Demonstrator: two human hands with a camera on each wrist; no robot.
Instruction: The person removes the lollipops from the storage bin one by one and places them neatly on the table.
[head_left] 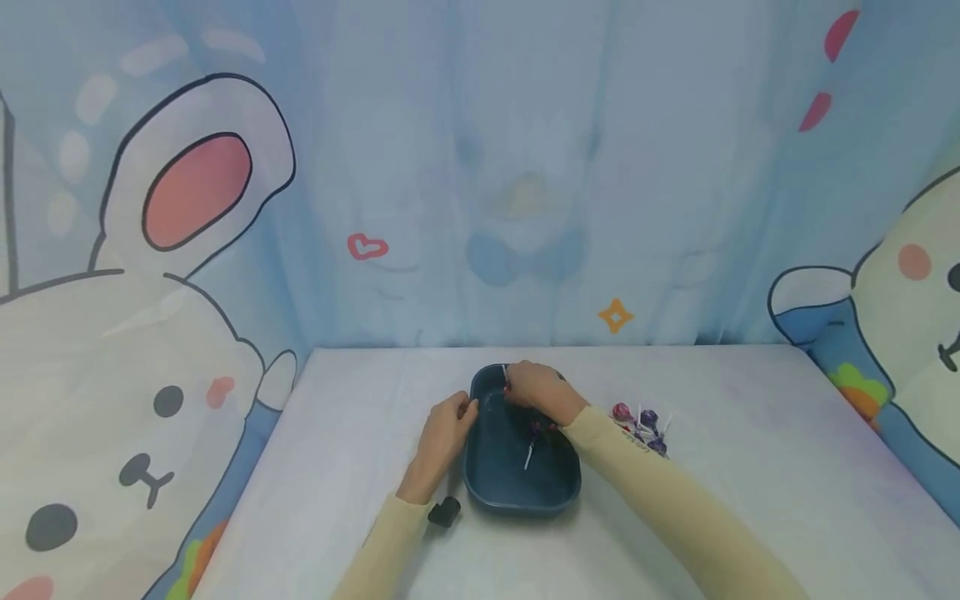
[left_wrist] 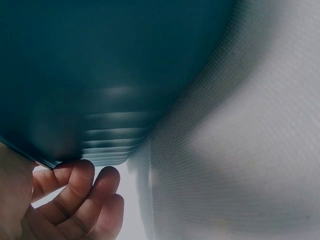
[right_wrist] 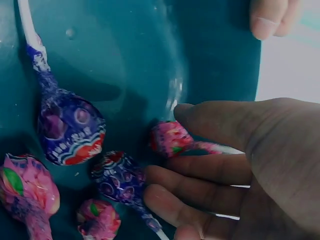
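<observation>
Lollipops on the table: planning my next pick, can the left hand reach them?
Probably not: the left hand grips the opposite rim of the tray, and the right forearm is between that hand and the lollipops.

Head view: worn high, set well back, facing forward and down across the bench [head_left: 720, 467] to a printed curtain [head_left: 525, 125]. Left wrist: low, tight against the blue-green tray's [left_wrist: 120, 60] outer wall. Right wrist: close above its inside, over wrapped lollipops [right_wrist: 72, 130]. All share the tray; both wrists catch the left hand's fingers [right_wrist: 269, 17].
</observation>
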